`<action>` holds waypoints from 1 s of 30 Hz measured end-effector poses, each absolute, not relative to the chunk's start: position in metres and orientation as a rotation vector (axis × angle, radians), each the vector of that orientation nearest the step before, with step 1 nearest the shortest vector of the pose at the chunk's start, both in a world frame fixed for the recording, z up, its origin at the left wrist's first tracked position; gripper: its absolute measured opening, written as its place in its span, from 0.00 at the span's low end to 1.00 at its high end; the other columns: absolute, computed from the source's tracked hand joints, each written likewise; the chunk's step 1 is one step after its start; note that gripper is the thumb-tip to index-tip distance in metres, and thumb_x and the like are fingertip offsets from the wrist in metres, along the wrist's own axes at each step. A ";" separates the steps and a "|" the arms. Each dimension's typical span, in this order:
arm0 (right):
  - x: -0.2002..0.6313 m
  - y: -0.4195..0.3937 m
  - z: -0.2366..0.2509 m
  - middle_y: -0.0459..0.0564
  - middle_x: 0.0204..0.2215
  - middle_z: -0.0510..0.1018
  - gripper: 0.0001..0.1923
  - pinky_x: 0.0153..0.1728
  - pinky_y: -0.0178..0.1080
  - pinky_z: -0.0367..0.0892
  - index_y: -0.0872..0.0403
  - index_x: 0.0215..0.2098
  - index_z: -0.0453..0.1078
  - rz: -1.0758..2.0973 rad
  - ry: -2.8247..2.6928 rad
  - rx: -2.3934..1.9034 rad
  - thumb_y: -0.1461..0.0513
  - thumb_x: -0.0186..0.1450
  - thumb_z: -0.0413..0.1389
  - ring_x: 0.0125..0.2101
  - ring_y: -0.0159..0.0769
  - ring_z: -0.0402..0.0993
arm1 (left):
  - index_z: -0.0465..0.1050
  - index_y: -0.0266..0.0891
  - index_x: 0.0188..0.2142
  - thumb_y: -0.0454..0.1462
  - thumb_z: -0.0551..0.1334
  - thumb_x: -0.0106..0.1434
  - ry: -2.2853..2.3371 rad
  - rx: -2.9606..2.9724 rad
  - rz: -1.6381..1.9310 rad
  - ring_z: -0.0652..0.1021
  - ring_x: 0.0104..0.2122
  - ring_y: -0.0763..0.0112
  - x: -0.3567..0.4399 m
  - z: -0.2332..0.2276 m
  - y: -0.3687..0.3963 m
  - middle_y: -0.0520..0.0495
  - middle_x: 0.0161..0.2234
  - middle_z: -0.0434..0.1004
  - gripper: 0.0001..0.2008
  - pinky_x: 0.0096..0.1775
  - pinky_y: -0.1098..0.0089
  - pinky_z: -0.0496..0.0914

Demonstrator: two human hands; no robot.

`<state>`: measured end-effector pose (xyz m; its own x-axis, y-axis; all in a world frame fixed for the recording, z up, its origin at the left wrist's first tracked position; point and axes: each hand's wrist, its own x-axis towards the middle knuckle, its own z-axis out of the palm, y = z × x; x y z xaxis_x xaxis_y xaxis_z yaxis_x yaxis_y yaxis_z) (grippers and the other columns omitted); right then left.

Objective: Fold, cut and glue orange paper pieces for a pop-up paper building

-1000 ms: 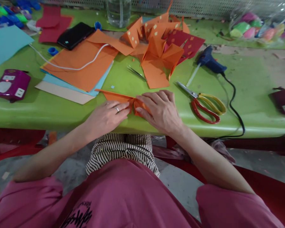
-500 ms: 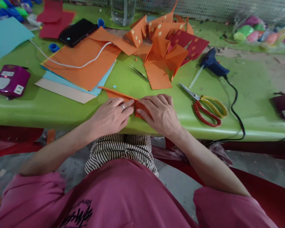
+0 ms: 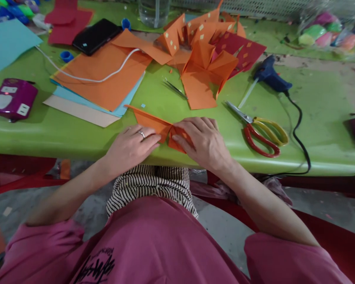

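Observation:
A folded strip of orange paper (image 3: 151, 120) lies by the near table edge, with a raised flap along its far side and a fold near its middle. My left hand (image 3: 131, 146), with a ring on one finger, is closed on the paper's near left part, fingers held together. On the other end, my right hand (image 3: 203, 141) grips the paper between thumb and curled fingers, covering much of that end. Just beyond lie tweezers (image 3: 175, 88) and a folded orange paper piece with upright flaps (image 3: 198, 94). Scissors (image 3: 256, 128) with red and yellow handles rest to the right.
A blue glue gun (image 3: 272, 75) trails a black cord. Orange sheets (image 3: 106, 86) are stacked at left under a white cable, near a black phone (image 3: 96, 36). A purple power socket box (image 3: 12, 98) sits far left. At the back stands a clear container (image 3: 154, 14).
My left hand has slid left and slightly nearer along the paper, uncovering more around the middle fold. My right hand keeps its grip. The view has shifted slightly.

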<state>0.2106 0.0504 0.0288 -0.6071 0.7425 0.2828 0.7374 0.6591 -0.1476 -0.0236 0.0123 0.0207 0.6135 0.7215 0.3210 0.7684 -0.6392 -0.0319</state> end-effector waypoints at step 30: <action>0.210 0.058 0.026 0.54 0.48 0.79 0.15 0.45 0.45 0.60 0.52 0.53 0.73 -0.012 -2.646 -0.922 0.59 0.73 0.49 0.45 0.43 0.68 | 0.77 0.37 0.47 0.30 0.56 0.70 -1.037 -2.600 -0.425 0.77 0.42 0.63 -0.031 0.023 0.022 0.43 0.47 0.81 0.12 0.43 0.63 0.71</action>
<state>0.2096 0.0576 0.0255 -0.7326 0.6021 0.3174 0.6049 0.7897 -0.1020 -0.0308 0.0217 0.0231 0.6943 0.6106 0.3811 0.7022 -0.6907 -0.1728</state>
